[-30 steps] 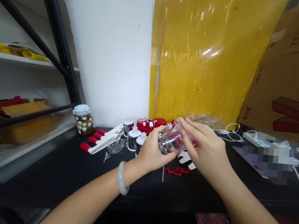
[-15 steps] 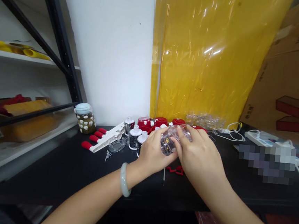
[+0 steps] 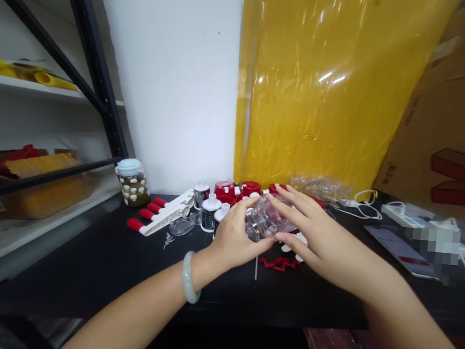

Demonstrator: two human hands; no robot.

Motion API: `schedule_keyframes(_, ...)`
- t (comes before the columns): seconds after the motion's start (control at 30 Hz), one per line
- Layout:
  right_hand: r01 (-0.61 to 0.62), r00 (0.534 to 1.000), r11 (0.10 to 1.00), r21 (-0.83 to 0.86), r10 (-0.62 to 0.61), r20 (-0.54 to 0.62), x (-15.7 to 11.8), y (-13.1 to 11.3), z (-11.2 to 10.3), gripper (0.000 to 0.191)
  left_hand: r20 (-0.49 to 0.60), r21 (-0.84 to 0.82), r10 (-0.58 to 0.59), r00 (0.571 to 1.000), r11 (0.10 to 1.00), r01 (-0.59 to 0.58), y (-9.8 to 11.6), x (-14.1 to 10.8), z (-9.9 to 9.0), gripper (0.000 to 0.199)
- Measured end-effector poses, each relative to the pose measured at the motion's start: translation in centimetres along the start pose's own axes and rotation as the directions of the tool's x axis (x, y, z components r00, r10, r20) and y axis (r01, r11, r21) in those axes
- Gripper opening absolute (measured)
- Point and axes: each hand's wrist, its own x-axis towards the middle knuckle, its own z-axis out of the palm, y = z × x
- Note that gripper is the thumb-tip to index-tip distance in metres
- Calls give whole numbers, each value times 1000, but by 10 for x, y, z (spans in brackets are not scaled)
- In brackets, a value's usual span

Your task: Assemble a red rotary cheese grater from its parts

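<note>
Both my hands are on a clear, rounded plastic part (image 3: 269, 216), held above the black table. My left hand (image 3: 236, 229), with a pale bangle at the wrist, is closed around its left side, where dark and shiny metal-like bits show. My right hand (image 3: 312, 233) spans its right side, fingers stretched over the top and thumb below. Behind the left hand stand white-capped grater drums (image 3: 210, 213). Red plastic housings (image 3: 251, 188) sit further back. Under the hands lie red zigzag pieces (image 3: 279, 263) and a thin white rod (image 3: 255, 269). White pieces (image 3: 300, 248) are partly hidden by my right hand.
White handles with red grips (image 3: 163, 217), a clear oval part (image 3: 182, 225) and small screws (image 3: 168, 240) lie to the left, near a jar with a blue lid (image 3: 132, 182). On the right are a phone (image 3: 400, 251), a power strip (image 3: 408, 216) and white cables.
My right hand's fingers have straightened and spread, and the hand has shifted slightly right. The clear part stays in my left hand. More of the white and red pieces and the phone shows.
</note>
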Motion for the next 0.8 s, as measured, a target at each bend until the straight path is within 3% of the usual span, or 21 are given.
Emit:
schedule_keyframes(0.13,150,979,981,124,-165,123,5,16,-13,54,-1,-21,63,998,998,-63,-3,-2,-1,73)
schedule_keyframes(0.27,180,970,974,136,-199,139,10,20,-8,47,12,-12,98,995,995,-97,-5,-4,-3,76)
schedule_keyframes(0.7,152,983,979,-136,-164,-78,0,4,20,60,25,-89,71,997,994,-69,-15,-9,0,75)
schedule_keyframes(0.8,207,967,970,-127,-222,-124,-3,11,20,64,12,-120,59,998,991,-57,-15,-9,0,80)
